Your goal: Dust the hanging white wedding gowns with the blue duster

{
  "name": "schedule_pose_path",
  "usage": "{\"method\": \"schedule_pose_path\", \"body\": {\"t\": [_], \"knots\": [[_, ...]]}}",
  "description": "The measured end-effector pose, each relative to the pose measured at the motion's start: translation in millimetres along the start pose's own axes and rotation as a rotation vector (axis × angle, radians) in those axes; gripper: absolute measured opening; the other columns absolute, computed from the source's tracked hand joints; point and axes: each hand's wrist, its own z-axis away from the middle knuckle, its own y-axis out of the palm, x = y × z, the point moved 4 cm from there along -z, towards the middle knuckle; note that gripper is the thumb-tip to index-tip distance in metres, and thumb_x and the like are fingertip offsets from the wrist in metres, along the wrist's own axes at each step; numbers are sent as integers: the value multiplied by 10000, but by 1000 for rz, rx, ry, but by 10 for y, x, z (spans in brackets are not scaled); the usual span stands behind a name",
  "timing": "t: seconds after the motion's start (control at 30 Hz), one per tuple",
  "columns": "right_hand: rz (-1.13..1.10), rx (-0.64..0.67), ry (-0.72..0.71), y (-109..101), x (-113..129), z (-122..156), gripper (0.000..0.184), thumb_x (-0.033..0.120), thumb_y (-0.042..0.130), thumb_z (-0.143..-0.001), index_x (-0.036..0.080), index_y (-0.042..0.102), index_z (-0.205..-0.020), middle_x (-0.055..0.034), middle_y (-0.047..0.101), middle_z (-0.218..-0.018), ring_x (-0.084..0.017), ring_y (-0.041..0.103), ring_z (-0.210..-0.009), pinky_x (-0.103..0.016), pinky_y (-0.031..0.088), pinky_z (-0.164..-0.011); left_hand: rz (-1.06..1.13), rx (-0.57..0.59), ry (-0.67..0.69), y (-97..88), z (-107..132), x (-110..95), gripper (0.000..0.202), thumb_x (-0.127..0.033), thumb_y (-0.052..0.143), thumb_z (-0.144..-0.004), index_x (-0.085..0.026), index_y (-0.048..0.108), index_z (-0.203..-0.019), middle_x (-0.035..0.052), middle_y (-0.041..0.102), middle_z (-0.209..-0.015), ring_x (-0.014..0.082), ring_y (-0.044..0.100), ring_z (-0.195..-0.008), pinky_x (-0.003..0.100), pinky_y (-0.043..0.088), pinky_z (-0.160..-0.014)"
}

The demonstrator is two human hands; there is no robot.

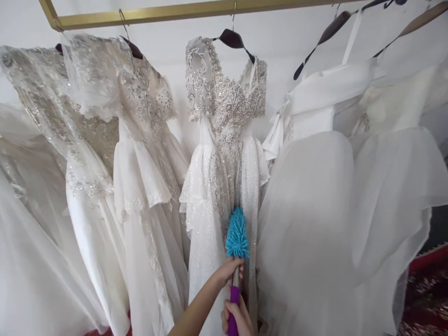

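A duster with a fluffy blue head (pixel 237 233) and a purple handle (pixel 234 308) points upward against the skirt of a beaded, sequined white gown (pixel 224 121) hanging in the middle. My left hand (pixel 229 272) grips the shaft just below the blue head, its forearm coming in from the lower left. Lower down, my right hand (pixel 238 319) is closed around the purple handle at the bottom edge of the view. The blue head touches the gown's sparkly centre panel.
Several white gowns hang on dark hangers from a gold rail (pixel 168 13): lace ones (pixel 115 140) at left, plain tulle ones (pixel 315 196) at right. A white wall stands behind. A red patterned carpet (pixel 429 289) shows at the lower right.
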Motion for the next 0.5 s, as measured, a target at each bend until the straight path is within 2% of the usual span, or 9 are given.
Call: {"method": "schedule_pose_path", "body": {"t": [0.17, 0.3, 0.4, 0.5], "knots": [[84, 99, -61, 493, 306, 191, 579, 527, 567, -710, 198, 358, -1138, 125, 480, -439, -80, 392, -358, -203, 308, -394, -80, 4, 144, -30, 266, -656, 350, -494, 603, -673, -173, 486, -749, -82, 460, -565, 33, 416, -388, 202, 293, -424], [123, 180, -122, 714, 460, 280, 558, 536, 541, -744, 213, 328, -1147, 131, 466, -448, -83, 395, -366, -215, 332, -415, -127, 52, 288, -41, 437, -1069, 358, -466, 583, -704, -159, 515, -874, -86, 470, -571, 35, 417, -386, 206, 324, -440], [105, 196, -118, 796, 501, 297, 557, 516, 559, -744, 229, 317, -1155, 125, 485, -479, -90, 429, -395, -226, 347, -446, -157, 76, 323, -84, 473, -1194, 352, -455, 560, -731, -155, 518, -910, -78, 486, -574, 43, 430, -391, 208, 325, -441], [110, 188, -88, 807, 421, 257, 479, 501, 566, -741, 237, 349, -1076, 121, 489, -478, -99, 451, -425, -237, 356, -469, -160, 74, 320, -178, 445, -1128, 330, -447, 547, -741, -153, 521, -887, -75, 476, -560, 43, 416, -393, 210, 330, -442]]}}
